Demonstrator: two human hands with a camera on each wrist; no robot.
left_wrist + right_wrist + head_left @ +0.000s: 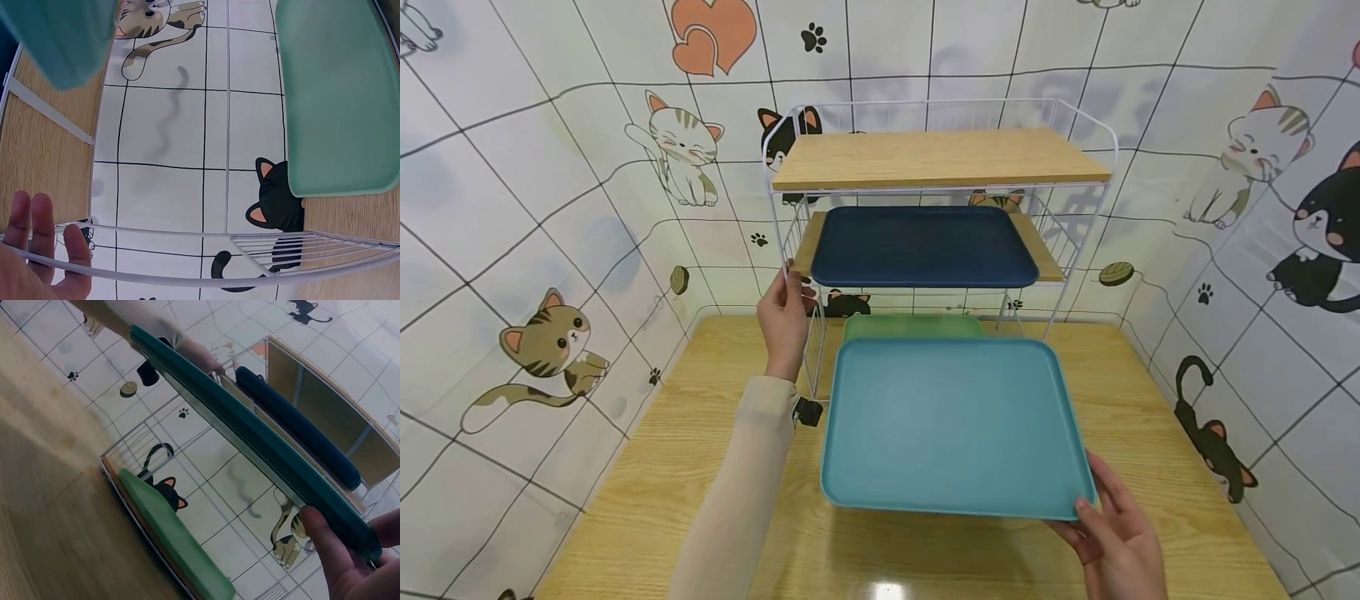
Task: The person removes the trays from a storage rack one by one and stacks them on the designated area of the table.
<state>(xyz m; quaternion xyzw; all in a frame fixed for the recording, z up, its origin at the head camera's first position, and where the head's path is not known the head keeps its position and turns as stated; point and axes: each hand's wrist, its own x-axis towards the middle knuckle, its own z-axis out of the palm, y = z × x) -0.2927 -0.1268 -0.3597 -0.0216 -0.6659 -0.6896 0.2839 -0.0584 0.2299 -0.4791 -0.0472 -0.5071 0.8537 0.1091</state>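
Observation:
In the head view a light blue tray [951, 425] is held in the air, tilted, in front of the rack. My right hand [1116, 533] pinches its near right corner; in the right wrist view the thumb and fingers lie on opposite faces of the tray [250, 434]. My left hand [784, 321] grips the left post of a white wire rack [1070, 250] at middle shelf height. A dark blue tray [925, 246] lies on that middle wooden shelf. Below, a green tray [344, 100] lies on the bottom shelf, partly hidden in the head view.
The rack's wooden top shelf [940, 158] has a wire railing round it. The rack stands on a wood-grain table [677, 467], close to the back wall. White walls [1262, 275] with grid lines and cartoon cats enclose the table at the back and both sides.

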